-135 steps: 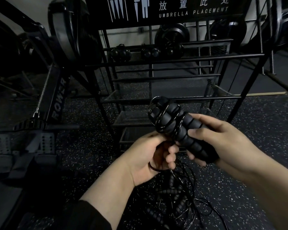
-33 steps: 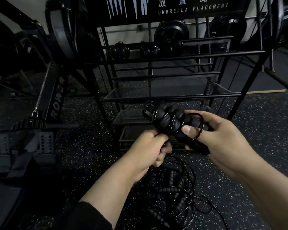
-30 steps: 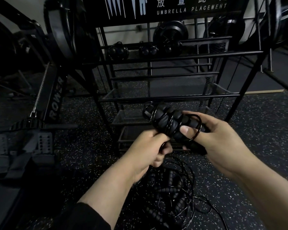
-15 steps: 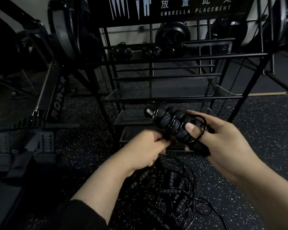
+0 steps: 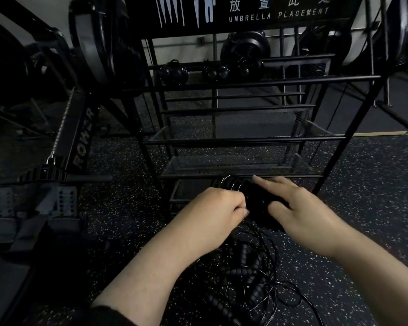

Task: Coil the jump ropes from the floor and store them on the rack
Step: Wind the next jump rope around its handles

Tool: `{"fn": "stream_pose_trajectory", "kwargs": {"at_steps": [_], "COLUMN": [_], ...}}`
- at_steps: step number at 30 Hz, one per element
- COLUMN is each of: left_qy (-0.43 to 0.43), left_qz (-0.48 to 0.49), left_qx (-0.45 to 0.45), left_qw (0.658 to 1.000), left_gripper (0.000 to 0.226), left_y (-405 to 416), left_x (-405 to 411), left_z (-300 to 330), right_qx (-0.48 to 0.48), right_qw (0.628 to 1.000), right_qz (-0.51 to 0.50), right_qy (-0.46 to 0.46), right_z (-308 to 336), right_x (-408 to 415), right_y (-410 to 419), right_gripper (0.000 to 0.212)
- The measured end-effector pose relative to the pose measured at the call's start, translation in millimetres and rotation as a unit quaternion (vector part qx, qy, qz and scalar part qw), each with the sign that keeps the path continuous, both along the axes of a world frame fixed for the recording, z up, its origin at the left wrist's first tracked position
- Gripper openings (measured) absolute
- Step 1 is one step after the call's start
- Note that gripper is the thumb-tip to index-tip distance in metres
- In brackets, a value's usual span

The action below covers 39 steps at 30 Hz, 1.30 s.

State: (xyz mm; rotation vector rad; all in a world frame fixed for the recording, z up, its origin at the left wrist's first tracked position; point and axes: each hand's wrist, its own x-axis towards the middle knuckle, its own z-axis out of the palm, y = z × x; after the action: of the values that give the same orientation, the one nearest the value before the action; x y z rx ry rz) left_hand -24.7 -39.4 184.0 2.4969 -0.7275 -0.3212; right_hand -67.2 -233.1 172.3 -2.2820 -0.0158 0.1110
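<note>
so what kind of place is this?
Most likely a gym. A rowing machine marked ROWER stands at left, the floor is speckled rubber, and jump ropes lie tangled below the hands. The rack carries an "Umbrella Placement" sign.

Rowing machine (image 5: 64,147) stands left, on speckled floor (image 5: 368,184)
</note>
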Motion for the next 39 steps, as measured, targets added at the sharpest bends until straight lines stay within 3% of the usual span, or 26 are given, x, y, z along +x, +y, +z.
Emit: {"fn": "stream_pose_trajectory", "kwargs": {"at_steps": [3, 5, 6, 9, 13, 18, 21, 29, 37, 39], "left_qy": [-0.001, -0.009, -0.009, 0.001, 0.029, 0.009, 0.002, 0.133, 0.278, 0.320], "left_qz": [-0.001, -0.010, -0.015, -0.037, -0.071, -0.085, -0.076, -0.082, -0.082, -0.048], "left_qx": [-0.012, -0.008, -0.007, -0.005, -0.022, 0.001, -0.005, -0.211, -0.339, -0.384], "left_qw": [1.000, 1.000, 1.000, 0.999, 0.997, 0.996, 0.997, 0.965, 0.895, 0.865], "left_gripper": [0.020, 0.017, 0.015, 0.007, 0.019, 0.019, 0.024, 0.014, 0.020, 0.010], "left_y": [0.9, 0.5, 0.7, 3.4, 13.0, 24.0, 31.3, 48.6, 44.1, 42.3], "left_x": [-0.7, -1.5, -1.7, 0.7, 5.2, 12.5, 16.1, 25.0, 35.3, 41.8], "left_z": [-0.2, 2.6, 4.8, 11.6, 24.2, 32.3, 36.2, 33.2, 11.8, -7.7], "right_qx": [0.042, -0.015, -0.036, -0.020, 0.019, 0.005, 0.017, 0.282, 0.474, 0.504], "right_qw": [0.999, 1.000, 0.999, 1.000, 1.000, 0.998, 0.992, 0.942, 0.860, 0.845], "right_qz": [-0.009, -0.002, -0.003, -0.021, -0.025, 0.060, 0.113, 0.144, 0.127, 0.123], "right_qy": [0.013, 0.003, -0.001, -0.007, 0.003, 0.028, 0.060, 0.116, 0.139, 0.132], "right_z": [2.4, 0.8, -0.3, -1.7, -1.7, 1.6, 2.1, 14.2, 13.3, 14.3], "right_x": [0.4, 0.0, 0.4, 3.0, 3.2, -0.3, -3.6, -9.3, -13.1, -13.9], "right_y": [0.0, 2.3, 4.4, 7.0, 2.6, 6.7, 10.7, 6.0, 8.4, 7.7], "right_gripper": [0.054, 0.075, 0.075, 0.067, 0.054, 0.037, 0.037, 0.033, 0.046, 0.054]}}
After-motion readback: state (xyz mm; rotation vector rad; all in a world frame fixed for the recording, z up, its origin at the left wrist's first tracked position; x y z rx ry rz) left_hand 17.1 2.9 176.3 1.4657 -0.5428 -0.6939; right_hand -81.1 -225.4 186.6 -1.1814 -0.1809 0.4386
